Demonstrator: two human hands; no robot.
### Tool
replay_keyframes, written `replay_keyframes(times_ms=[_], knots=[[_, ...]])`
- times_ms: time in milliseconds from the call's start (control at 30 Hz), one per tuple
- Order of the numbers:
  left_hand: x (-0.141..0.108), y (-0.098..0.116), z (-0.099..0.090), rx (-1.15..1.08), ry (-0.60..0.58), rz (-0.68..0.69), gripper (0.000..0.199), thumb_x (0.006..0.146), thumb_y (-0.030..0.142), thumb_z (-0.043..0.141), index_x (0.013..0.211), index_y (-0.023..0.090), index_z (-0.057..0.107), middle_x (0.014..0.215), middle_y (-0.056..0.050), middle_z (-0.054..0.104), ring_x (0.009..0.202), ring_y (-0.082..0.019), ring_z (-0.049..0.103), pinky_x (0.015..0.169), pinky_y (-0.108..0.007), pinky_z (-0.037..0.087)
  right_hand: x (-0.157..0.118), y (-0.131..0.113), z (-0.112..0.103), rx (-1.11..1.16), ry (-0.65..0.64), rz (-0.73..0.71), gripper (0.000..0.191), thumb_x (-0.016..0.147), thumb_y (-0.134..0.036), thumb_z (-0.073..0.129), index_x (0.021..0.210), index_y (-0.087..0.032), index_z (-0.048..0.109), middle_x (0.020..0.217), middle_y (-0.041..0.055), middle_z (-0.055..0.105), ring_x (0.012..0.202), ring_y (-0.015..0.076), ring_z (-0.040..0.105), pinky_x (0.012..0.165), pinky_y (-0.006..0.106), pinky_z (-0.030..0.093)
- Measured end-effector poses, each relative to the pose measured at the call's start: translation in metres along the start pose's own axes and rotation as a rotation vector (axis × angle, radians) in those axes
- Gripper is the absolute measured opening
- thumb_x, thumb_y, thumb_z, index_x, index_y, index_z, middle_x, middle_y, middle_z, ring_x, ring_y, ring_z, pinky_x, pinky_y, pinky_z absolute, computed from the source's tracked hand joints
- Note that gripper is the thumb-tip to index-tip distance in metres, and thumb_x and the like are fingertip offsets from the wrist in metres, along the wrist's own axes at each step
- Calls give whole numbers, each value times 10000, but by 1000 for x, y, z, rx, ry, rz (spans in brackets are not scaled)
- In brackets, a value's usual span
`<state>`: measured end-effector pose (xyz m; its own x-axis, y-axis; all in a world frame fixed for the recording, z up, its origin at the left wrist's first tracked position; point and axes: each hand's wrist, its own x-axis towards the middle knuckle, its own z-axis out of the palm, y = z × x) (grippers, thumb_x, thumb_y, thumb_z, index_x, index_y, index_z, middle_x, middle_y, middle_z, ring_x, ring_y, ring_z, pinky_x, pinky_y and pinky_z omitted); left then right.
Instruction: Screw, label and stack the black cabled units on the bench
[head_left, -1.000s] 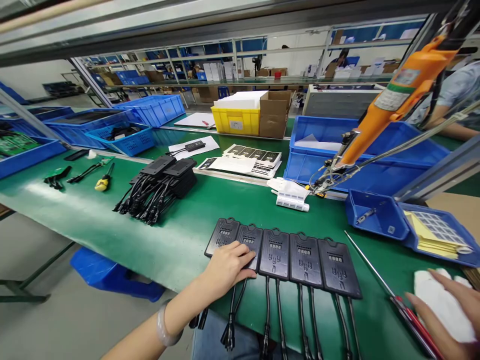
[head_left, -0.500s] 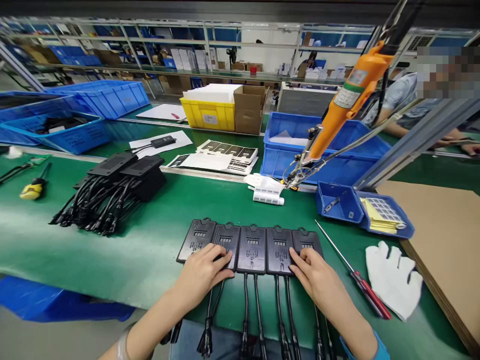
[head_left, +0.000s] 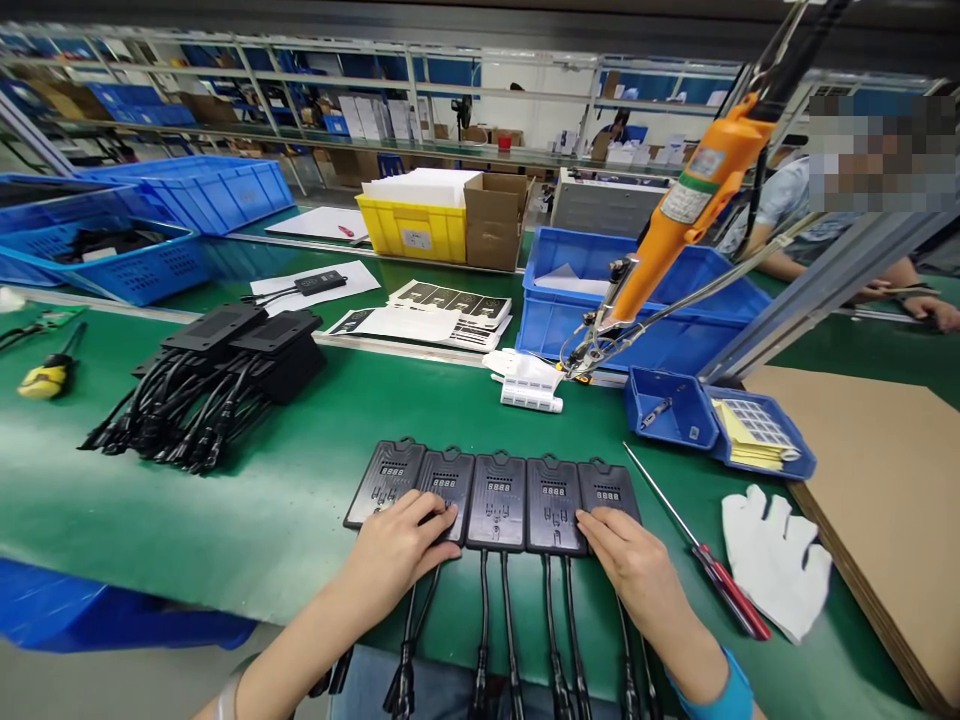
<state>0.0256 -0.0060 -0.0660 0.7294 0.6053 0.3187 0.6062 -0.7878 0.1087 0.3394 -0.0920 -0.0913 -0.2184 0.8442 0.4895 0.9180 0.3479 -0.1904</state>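
Five flat black controllers (head_left: 496, 500) with small displays lie side by side on the green bench, their black cables (head_left: 484, 620) hanging toward me over the near edge. My left hand (head_left: 401, 545) is closed on the second controller from the left (head_left: 444, 480), thumb at its lower edge, and partly covers the first. At the other end, my right hand (head_left: 634, 560) has its fingers together on the rightmost controller (head_left: 606, 482), fingertips at the seam with its neighbour. The undersides of both hands are hidden.
A stack of black units (head_left: 274, 350) with cables lies left. Rightward are a red-handled screwdriver (head_left: 731, 590), a white glove (head_left: 776, 560) and small blue bins (head_left: 671, 410). An orange electric driver (head_left: 675, 215) hangs above. Another person's arm (head_left: 787, 265) shows at the far right.
My right fingers have drawn closer together and shifted slightly on the rightmost controller, uncovering more of its display. My left hand keeps its place. The whole view has shifted slightly.
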Motion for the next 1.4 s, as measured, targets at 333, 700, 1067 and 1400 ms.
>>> replay_keyframes(times_ms=[333,700,1067,1400], knots=[[-1,0,1,-2,11,0,413,1021,453,416,1050,151,696,928,-66,687,794,-208,633,594,-305,521,-4,2,4,78,16,36,287,1004,-214,441,1047,-192,724,950,72,726,855,177,718,808,305,614],[0,2,-2,-45,16,-21,261,982,396,543,999,169,671,958,-65,698,802,-213,662,612,-312,560,7,0,-15,259,15,148,187,987,-205,469,836,-218,578,902,57,702,875,160,698,727,255,574],[0,12,1,-257,241,198,157,923,77,588,822,193,620,729,36,712,662,-106,694,845,-268,600,-1,-6,-23,283,27,152,79,931,-281,594,912,-242,529,826,31,676,819,194,685,697,309,556],[-22,-34,-37,-75,461,-293,190,964,251,519,788,223,584,754,5,686,755,-176,702,703,-281,546,-2,50,-50,-107,181,516,216,963,-396,427,902,-230,550,812,71,680,706,237,650,618,367,485]])
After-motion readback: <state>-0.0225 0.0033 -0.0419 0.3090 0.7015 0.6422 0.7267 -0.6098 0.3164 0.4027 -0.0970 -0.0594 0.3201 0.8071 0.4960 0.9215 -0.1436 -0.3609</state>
